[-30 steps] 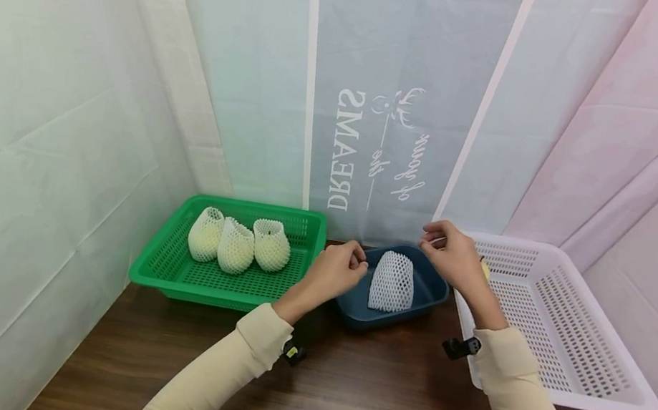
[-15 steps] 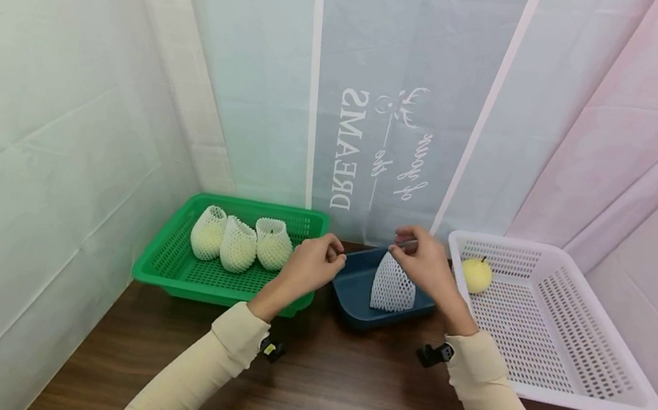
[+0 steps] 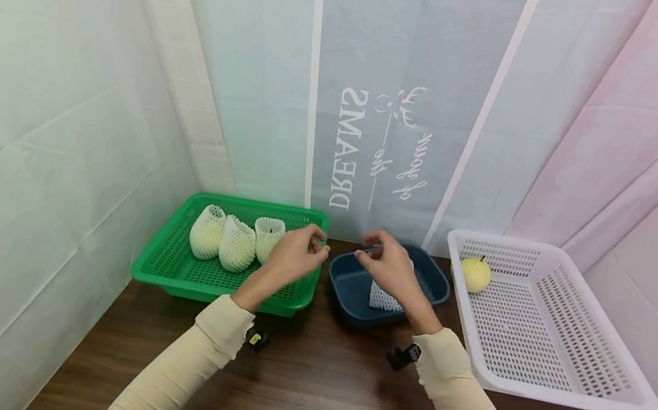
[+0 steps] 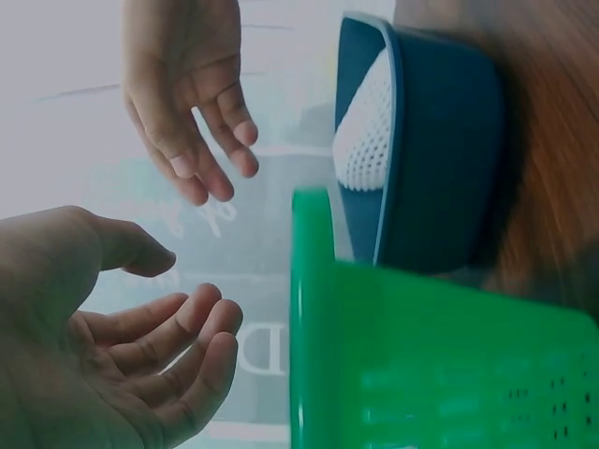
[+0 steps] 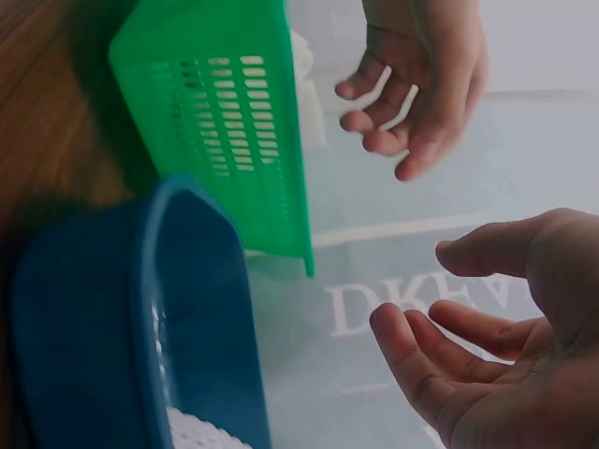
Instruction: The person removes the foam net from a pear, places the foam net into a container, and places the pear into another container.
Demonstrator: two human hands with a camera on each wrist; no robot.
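Observation:
My left hand [image 3: 291,255] hovers over the right side of the green basket [image 3: 194,284], its fingers loosely bent with nothing between them. Over the dark blue tray [image 3: 351,286] hangs my right hand [image 3: 389,267], also holding nothing, thumb and fingers apart in the right wrist view. A white foam net sleeve [image 3: 383,300] lies in the tray, partly covered by the right hand. Inside the green basket sit pears in foam nets: a left one [image 3: 207,234], a middle one [image 3: 238,246], and a right one [image 3: 267,235] partly hidden behind the left hand.
A white basket [image 3: 539,392] stands on the right, with one bare yellow pear [image 3: 475,275] in its back left corner. All the containers rest on a dark wooden table [image 3: 317,392]. A printed cloth [image 3: 417,46] hangs right behind them.
Both hands have moved left: the left from the blue tray's edge to above the green basket, the right from the white basket's edge to above the blue tray. The bare pear has come into full view.

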